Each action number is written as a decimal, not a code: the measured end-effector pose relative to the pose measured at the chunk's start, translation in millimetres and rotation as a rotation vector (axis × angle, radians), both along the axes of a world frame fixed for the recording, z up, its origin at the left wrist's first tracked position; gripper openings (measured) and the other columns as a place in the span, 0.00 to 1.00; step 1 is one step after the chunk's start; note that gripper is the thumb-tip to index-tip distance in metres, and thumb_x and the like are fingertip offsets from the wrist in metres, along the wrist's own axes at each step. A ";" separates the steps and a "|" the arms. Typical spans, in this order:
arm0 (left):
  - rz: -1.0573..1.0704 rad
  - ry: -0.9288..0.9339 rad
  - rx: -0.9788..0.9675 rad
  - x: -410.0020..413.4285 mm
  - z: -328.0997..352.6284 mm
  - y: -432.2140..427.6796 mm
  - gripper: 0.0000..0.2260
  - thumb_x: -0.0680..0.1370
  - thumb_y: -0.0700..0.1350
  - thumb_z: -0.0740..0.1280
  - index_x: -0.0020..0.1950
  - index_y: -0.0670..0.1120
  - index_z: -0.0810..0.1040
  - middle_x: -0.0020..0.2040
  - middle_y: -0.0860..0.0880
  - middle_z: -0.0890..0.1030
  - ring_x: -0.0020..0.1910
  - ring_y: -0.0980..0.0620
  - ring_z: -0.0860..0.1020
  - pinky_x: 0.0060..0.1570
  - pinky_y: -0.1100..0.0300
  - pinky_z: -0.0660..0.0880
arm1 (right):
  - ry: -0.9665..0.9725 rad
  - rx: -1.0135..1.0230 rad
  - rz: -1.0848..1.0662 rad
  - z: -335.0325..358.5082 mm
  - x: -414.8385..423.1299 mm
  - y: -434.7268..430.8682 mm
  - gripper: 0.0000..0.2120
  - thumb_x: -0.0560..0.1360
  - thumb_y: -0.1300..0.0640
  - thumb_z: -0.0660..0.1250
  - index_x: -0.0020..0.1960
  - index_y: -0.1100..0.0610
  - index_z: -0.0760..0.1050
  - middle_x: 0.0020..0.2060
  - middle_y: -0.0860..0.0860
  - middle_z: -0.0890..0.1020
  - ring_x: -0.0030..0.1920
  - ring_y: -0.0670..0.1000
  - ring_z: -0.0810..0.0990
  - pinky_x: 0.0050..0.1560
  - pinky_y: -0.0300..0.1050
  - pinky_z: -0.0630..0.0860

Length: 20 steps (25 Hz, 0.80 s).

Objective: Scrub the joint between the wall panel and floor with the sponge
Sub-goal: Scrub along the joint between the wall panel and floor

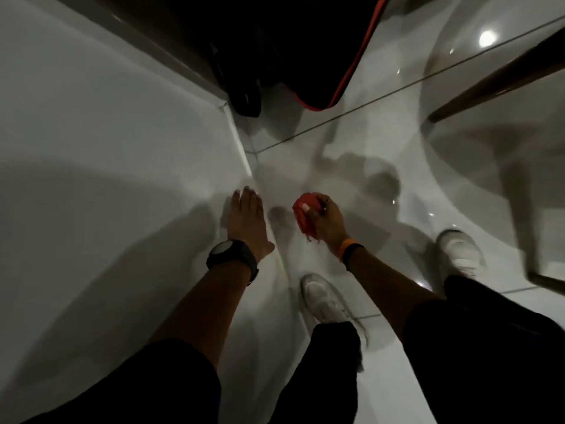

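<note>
1. The left hand [247, 220] lies flat, grip released and fingers spread, pressed against the white wall panel [107, 166] a little left of the frame's centre; a dark watch [230, 258] sits on its wrist.
2. The right hand [327, 220], just right of centre, has its grip clenched around a red sponge [302, 215], which bulges out on the hand's left side.
3. The sponge sits above the glossy white floor [351, 154], near the joint [244, 154], a pale line running from upper centre down between the two hands; blur hides whether the sponge touches the floor.
4. An orange and black band [350, 250] circles the right wrist.
5. Two white shoes [324, 298] stand on the floor in the lower right.
6. A dark object with a red edge [351, 65] fills the top centre.
</note>
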<state>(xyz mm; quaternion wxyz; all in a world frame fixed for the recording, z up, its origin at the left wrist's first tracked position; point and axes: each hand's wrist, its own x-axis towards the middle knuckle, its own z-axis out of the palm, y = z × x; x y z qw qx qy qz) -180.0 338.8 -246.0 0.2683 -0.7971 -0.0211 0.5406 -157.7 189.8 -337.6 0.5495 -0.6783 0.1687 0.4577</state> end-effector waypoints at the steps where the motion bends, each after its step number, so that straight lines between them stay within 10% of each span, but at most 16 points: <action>1: -0.027 0.046 0.044 1.9 -19.2 14.3 0.50 0.78 0.72 0.56 0.83 0.37 0.41 0.83 0.38 0.43 0.84 0.39 0.43 0.82 0.43 0.42 | 0.051 0.014 -0.045 -29.9 -6.5 18.0 0.22 0.82 0.58 0.70 0.73 0.64 0.72 0.67 0.63 0.80 0.68 0.66 0.80 0.70 0.63 0.79; 12: -0.100 0.277 0.172 54.5 -109.0 65.0 0.44 0.81 0.66 0.55 0.83 0.39 0.41 0.83 0.36 0.42 0.84 0.38 0.42 0.81 0.42 0.39 | -0.005 0.259 0.017 -136.5 28.6 185.7 0.21 0.88 0.51 0.56 0.76 0.62 0.67 0.70 0.65 0.76 0.70 0.65 0.76 0.77 0.66 0.69; 17: -0.136 0.286 0.201 46.8 -104.1 61.6 0.44 0.82 0.68 0.52 0.83 0.37 0.40 0.83 0.35 0.42 0.83 0.37 0.42 0.81 0.43 0.40 | -0.017 0.166 0.059 -123.9 -39.9 144.5 0.29 0.87 0.44 0.56 0.84 0.51 0.55 0.77 0.58 0.73 0.69 0.53 0.76 0.66 0.45 0.71; 20: -0.141 0.288 0.196 46.0 -101.7 62.5 0.44 0.82 0.68 0.50 0.83 0.36 0.40 0.82 0.35 0.41 0.83 0.37 0.41 0.81 0.43 0.39 | 0.011 0.151 0.078 -128.9 -57.8 137.4 0.31 0.84 0.41 0.56 0.81 0.56 0.62 0.76 0.59 0.74 0.74 0.60 0.75 0.77 0.58 0.72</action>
